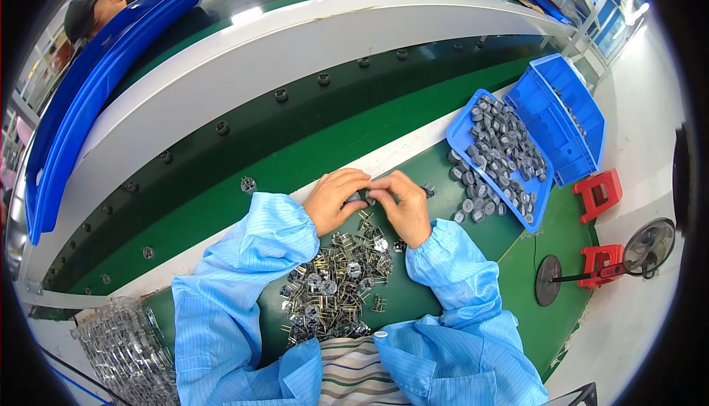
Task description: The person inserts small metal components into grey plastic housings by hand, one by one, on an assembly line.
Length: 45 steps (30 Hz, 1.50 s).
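Observation:
My left hand [336, 198] and my right hand [402, 205] meet at the white strip along the table's far edge. Both have fingers curled and pinching at a small grey round cap [354, 198], mostly hidden by the fingers. Just below them, a pile of small round parts with long metal pins [332, 280] spreads over the green tabletop toward my body. Right of my right hand lie a few dark parts [427, 191]. Further right, many loose grey round caps [478, 203] rest beside and inside a tilted blue bin [543, 210].
Beyond the strip, a green conveyor [332, 136] carries spaced small round parts [248, 184]. Another blue bin [580, 121] stands far right, near red stools [600, 195] and a fan [648, 247]. Stacked clear trays [122, 347] sit lower left. A person [92, 11] is behind blue trays [111, 73].

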Each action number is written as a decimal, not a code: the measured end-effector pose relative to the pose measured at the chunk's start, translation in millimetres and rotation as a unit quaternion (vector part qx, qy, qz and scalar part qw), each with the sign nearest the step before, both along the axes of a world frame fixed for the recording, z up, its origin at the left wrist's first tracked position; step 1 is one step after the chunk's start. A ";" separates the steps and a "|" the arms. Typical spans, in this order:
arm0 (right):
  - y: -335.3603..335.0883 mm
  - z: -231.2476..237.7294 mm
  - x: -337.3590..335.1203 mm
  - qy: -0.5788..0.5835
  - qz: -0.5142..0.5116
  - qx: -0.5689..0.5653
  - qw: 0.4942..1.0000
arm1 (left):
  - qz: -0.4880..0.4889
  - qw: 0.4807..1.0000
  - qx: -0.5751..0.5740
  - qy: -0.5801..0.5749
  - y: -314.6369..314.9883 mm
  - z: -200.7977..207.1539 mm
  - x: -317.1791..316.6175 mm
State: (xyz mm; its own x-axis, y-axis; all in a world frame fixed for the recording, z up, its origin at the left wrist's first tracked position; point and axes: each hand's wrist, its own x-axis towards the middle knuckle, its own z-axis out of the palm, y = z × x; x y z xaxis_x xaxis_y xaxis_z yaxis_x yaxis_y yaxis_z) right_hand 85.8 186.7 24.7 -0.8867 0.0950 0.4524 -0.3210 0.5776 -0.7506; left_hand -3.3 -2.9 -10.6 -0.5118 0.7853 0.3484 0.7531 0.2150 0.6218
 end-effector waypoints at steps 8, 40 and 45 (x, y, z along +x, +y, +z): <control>32.5 -8.4 -3.2 0.054 -0.050 0.299 0.952 | -0.046 0.992 -0.022 -0.118 -3.2 18.4 -11.4; -1.8 -8.4 1.1 -0.058 0.091 -0.135 0.985 | 0.030 0.910 0.196 -0.364 5.9 -5.1 0.7; 6.6 -29.9 -2.0 -0.110 0.106 -0.158 0.976 | 0.025 0.983 0.088 -0.158 -0.1 -2.2 -5.7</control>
State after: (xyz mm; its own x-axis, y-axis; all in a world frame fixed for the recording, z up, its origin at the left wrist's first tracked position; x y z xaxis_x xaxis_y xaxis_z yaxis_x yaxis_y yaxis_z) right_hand 83.8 193.3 -5.2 -0.9741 0.0034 0.2261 -0.2185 0.2446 -0.9447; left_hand -9.0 -3.0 -12.8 -0.6525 0.6985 0.2937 0.5070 0.1143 0.8544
